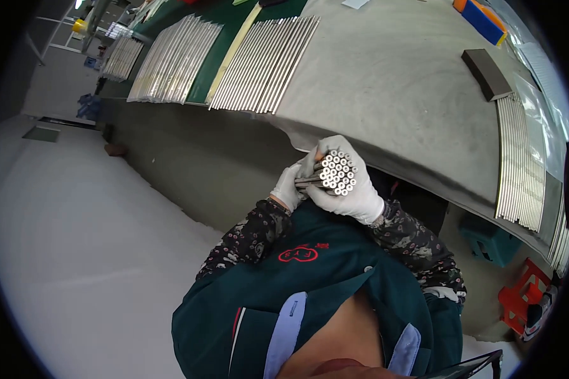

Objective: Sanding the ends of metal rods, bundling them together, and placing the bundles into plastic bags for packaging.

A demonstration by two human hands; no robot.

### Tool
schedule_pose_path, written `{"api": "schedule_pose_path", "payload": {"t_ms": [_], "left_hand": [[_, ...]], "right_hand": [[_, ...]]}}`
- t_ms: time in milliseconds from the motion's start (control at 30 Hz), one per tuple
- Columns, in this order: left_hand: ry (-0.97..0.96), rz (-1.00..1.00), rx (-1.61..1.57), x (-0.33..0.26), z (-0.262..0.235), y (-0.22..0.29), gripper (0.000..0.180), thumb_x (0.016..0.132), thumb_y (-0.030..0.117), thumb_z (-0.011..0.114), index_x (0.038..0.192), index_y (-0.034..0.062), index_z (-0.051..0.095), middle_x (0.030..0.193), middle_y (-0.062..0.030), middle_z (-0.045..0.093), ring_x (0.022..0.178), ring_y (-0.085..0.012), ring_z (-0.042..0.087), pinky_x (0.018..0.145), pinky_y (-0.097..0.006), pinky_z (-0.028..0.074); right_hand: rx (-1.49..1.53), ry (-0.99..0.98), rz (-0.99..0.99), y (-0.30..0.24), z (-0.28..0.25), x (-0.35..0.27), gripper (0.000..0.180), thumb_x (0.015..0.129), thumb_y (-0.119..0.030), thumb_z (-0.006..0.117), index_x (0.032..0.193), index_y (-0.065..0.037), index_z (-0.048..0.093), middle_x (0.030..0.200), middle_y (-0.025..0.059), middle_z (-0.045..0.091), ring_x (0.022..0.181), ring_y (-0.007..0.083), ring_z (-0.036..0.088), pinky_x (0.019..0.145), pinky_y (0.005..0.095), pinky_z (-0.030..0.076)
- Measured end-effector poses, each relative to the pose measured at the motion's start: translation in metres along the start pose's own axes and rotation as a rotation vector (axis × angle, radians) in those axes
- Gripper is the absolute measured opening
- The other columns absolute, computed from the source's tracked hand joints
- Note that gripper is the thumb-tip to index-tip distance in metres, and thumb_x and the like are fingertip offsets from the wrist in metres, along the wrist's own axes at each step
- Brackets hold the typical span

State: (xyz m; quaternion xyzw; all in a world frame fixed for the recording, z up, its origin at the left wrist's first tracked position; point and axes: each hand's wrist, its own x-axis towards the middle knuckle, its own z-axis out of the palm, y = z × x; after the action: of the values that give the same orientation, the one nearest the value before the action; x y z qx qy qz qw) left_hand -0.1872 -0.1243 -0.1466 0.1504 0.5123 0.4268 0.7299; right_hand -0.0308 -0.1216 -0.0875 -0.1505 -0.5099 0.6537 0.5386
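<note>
The place looked like a factory workshop: rows of slim metal rods [265, 63] lay along a long, grey-covered counter [385, 76], a red stool [523, 292] stood near it, and the person, in a green work jacket [335, 252] and white gloves [365, 201], held a bundle of rods [339, 169].

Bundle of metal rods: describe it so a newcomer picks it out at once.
Find the grey-covered table. Before its near edge, the white-gloved left hand and right hand hold the bundle of metal rods. It alone is clustered, showing pale, dark-centred round ends; the other rods lie in flat rows.
</note>
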Motion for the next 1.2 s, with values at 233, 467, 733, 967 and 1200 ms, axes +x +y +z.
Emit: {"api": "schedule_pose_path", "payload": {"t_ms": [233, 467, 733, 967, 1200], "left_hand": [[0.193, -0.037, -0.055, 0.046, -0.115, -0.069, 0.022, 0.088, 0.024, 0.044, 0.095, 0.0088, 0.059, 0.088, -0.0059, 0.064, 0.075, -0.0180, 0.062, 0.067, -0.030, 0.051], [0.157, -0.117, -0.163, 0.042, -0.104, -0.076, 0.024, 0.090, 0.022, 0.040, 0.094, 0.0074, 0.059, 0.088, -0.0065, 0.063, 0.077, -0.0183, 0.062, 0.069, -0.031, 0.052], [0.018, -0.167, -0.124, 0.058, -0.126, -0.089, 0.025, 0.091, 0.023, 0.040, 0.096, 0.0074, 0.058, 0.089, -0.0073, 0.063, 0.077, -0.0189, 0.061, 0.070, -0.032, 0.052], [0.229, -0.213, -0.116, 0.051, -0.105, -0.079, 0.025, 0.091, 0.024, 0.039, 0.094, 0.0078, 0.058, 0.088, -0.0078, 0.062, 0.080, -0.0203, 0.061, 0.071, -0.034, 0.052], [0.035, -0.055, -0.277, 0.103, -0.183, -0.150, 0.025, 0.092, 0.024, 0.039, 0.093, 0.0077, 0.058, 0.087, -0.0075, 0.061, 0.077, -0.0193, 0.060, 0.069, -0.032, 0.051]], "right_hand": [[0.037, -0.024, 0.237, 0.071, -0.004, -0.017, 0.043, 0.065, 0.005, 0.066, 0.099, -0.005, 0.043, 0.088, 0.0035, 0.053, 0.083, 0.0107, 0.051, 0.080, 0.0256, 0.044], [-0.121, -0.082, 0.260, 0.073, -0.007, -0.019, 0.040, 0.064, 0.002, 0.069, 0.098, -0.005, 0.047, 0.088, 0.0031, 0.053, 0.084, 0.0111, 0.051, 0.079, 0.0253, 0.045], [-0.190, -0.064, 0.257, 0.075, -0.012, -0.018, 0.043, 0.062, -0.002, 0.072, 0.098, -0.005, 0.048, 0.088, 0.0038, 0.052, 0.083, 0.0123, 0.051, 0.078, 0.0259, 0.045], [-0.163, -0.069, 0.276, 0.073, -0.015, -0.020, 0.041, 0.063, -0.002, 0.071, 0.097, -0.004, 0.048, 0.089, 0.0040, 0.052, 0.083, 0.0125, 0.051, 0.078, 0.0258, 0.044], [-0.147, -0.085, 0.264, 0.072, -0.013, -0.019, 0.041, 0.063, -0.002, 0.071, 0.098, -0.004, 0.049, 0.088, 0.0038, 0.052, 0.083, 0.0118, 0.051, 0.077, 0.0253, 0.044]]}}
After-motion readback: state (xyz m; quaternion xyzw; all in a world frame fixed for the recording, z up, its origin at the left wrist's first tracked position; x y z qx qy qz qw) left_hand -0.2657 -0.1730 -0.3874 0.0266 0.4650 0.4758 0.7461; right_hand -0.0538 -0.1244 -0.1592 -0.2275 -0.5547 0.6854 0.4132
